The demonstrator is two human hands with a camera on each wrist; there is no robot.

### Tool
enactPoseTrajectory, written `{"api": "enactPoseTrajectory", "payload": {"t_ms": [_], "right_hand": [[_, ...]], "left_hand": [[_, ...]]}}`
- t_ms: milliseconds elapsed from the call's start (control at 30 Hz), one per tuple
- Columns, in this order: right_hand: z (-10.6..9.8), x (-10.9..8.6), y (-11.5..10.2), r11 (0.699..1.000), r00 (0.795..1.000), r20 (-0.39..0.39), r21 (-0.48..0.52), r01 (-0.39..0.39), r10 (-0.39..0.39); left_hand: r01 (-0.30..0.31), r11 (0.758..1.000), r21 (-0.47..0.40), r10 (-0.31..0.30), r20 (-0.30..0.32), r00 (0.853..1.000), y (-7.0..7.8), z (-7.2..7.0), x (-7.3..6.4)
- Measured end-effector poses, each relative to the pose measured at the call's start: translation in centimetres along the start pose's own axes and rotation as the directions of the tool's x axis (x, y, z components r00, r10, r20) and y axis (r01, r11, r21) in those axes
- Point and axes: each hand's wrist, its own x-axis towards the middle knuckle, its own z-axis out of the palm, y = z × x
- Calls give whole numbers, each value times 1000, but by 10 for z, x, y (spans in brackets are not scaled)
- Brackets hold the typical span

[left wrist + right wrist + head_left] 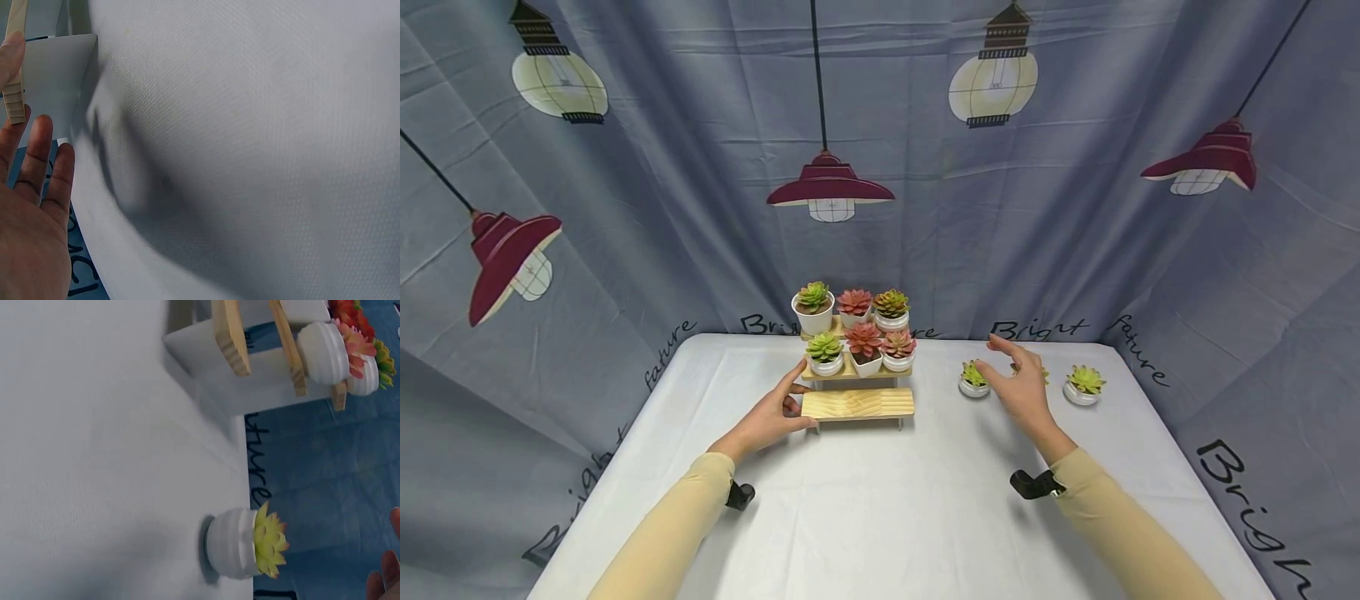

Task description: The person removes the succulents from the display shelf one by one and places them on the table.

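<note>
We saw a three-tier wooden plant stand (pixel 859 403) between the hands, its long axis running from the left hand (pixel 770 415) toward the right hand (pixel 1024 398). The left hand was the nearer: its thumb met the front corner of the lowest board at the left end and its forefinger reached the tiers behind, which we judged a light hold. The right hand stood well apart from the stand, thumb and forefinger parted, with nothing in its grasp. About it were three white-potted succulents: the first succulent (pixel 974 384) just left of the thumb, the second succulent (pixel 1045 377) mostly hidden behind the hand, the third succulent (pixel 1083 387) just to its right. In our judgement the governing relation was the leftward span from the first succulent to the lowest board (whether the thumb touched that plant, we could not tell from the head view). Six other potted succulents (pixel 863 340) sat on the two upper tiers, beyond the left thumb and to its right.
</note>
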Motion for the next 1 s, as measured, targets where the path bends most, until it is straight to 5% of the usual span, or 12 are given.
{"api": "enactPoseTrajectory", "payload": {"t_ms": [1000], "right_hand": [[60, 0, -18, 999, 990, 141, 36, -19, 14]], "left_hand": [[-25, 1000, -15, 25, 3, 1000, 4, -1, 0]]}}
